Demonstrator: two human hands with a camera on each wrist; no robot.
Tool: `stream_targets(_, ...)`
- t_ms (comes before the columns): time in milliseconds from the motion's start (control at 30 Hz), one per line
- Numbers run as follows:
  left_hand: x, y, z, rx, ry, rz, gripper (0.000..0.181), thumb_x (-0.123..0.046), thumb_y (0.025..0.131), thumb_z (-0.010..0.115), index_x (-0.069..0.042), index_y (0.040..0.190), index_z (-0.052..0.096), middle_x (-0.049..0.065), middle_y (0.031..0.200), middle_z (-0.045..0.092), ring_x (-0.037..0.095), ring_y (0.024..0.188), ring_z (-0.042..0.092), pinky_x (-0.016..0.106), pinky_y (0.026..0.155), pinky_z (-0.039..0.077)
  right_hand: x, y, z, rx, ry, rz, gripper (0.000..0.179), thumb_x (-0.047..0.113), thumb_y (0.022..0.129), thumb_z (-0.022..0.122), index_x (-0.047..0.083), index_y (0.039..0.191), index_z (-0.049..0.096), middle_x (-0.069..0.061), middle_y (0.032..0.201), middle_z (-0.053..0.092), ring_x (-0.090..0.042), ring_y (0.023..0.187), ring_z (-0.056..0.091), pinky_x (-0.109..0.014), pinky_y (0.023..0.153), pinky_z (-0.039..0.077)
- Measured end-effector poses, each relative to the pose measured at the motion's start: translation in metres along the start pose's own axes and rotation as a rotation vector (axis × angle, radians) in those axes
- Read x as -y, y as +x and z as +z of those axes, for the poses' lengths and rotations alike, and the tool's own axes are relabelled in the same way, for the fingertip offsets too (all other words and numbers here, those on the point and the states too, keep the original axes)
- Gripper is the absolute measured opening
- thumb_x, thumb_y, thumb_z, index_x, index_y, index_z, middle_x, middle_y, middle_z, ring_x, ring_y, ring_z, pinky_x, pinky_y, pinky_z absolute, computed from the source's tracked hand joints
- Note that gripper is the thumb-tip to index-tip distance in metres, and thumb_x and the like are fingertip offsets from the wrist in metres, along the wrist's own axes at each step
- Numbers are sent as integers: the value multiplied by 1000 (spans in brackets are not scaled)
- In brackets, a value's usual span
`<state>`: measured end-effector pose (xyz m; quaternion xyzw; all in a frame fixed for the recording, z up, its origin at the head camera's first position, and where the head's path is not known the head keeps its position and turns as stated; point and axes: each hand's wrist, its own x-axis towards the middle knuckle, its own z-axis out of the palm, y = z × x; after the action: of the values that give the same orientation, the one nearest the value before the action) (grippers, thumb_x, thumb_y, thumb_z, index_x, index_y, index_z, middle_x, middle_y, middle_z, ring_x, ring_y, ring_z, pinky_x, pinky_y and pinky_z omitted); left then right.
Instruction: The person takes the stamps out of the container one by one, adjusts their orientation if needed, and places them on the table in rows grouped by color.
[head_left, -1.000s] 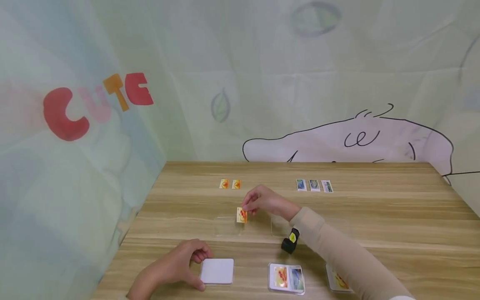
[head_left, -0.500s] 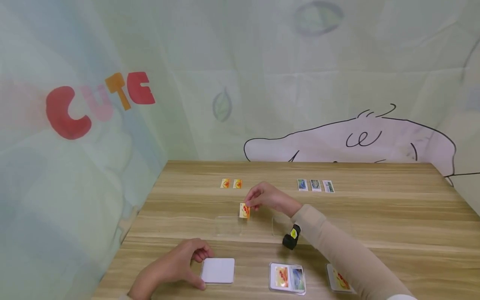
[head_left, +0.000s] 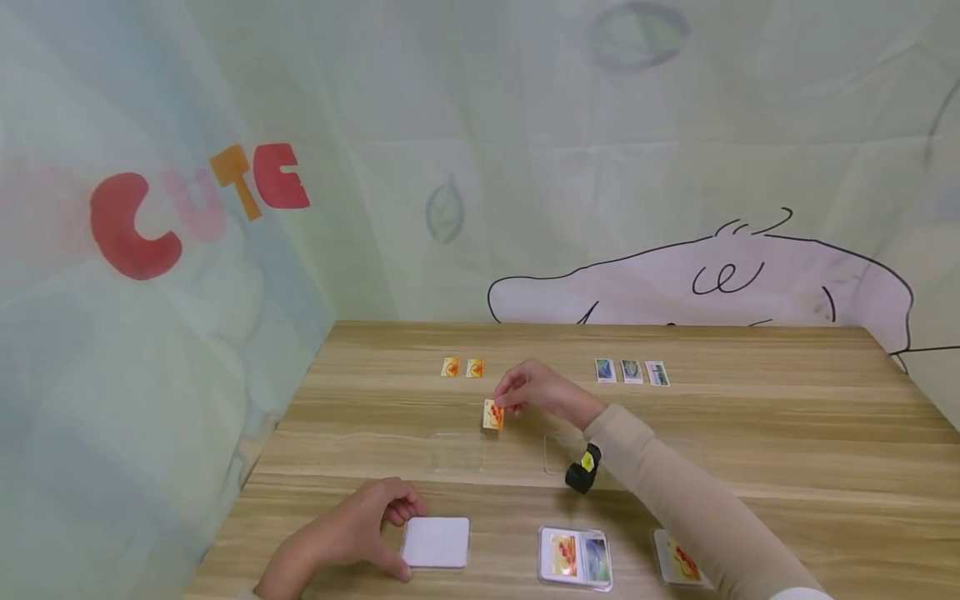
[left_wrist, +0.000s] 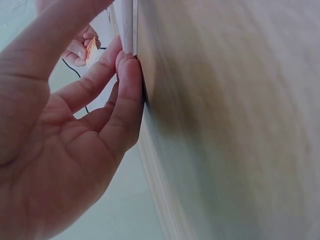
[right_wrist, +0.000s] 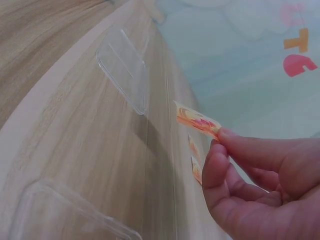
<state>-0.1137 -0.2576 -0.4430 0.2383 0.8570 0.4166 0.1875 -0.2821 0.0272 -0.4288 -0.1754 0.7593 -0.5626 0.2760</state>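
My right hand [head_left: 542, 387] pinches a small orange-and-yellow stamp [head_left: 492, 416] between thumb and index finger, raised above the table. In the right wrist view the stamp [right_wrist: 195, 120] is held by one corner and bends slightly. Close below it on the table lies a thin clear plastic case [head_left: 457, 452]. At the front left, my left hand [head_left: 352, 523] grips the left side of a flat white square case [head_left: 435, 543], thumb at its near corner and curled fingers at the far one. The left wrist view shows those fingertips [left_wrist: 129, 75] against its edge.
Two orange stamps [head_left: 463, 367] and three blue-green ones [head_left: 632, 372] lie along the back. Another clear case [head_left: 558, 454] is partly behind the right wrist's black camera [head_left: 583, 471]. A filled case [head_left: 575, 558] and one [head_left: 677, 560] half under my sleeve sit in front.
My right hand has moved slightly toward the back and right with the stamp, away from over the clear case. The left hand stays at the white square case.
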Motion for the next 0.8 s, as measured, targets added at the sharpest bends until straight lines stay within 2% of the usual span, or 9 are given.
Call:
stream_targets(333,2,-1,3,-7,-13,-2,56,-18,61,96,-7,105,63,-1,99,61,10,87,56,27,78,51,0,5,-2,-28,-6,33,6,-4,90,68,-9,94,69,-6,76,67,-15,65,57,-25,62,49)
stream_targets(600,2,-1,2,-4,-15,-4,56,-19,61,96,-8,105,63,-2,99,61,9,87,56,26,79,51,-4,9,-8,-32,-6,24,9,-3,91,68,-11,95,69,-5,74,66,-14,64,57,-25,61,49)
stream_targets(800,3,0,1,-9,-4,15,57,-21,60,97,-8,104,63,-2,98,61,8,87,57,26,79,51,-7,15,-14,-37,-15,34,6,-1,91,69,-7,94,70,-6,77,67,-15,66,57,-25,62,50)
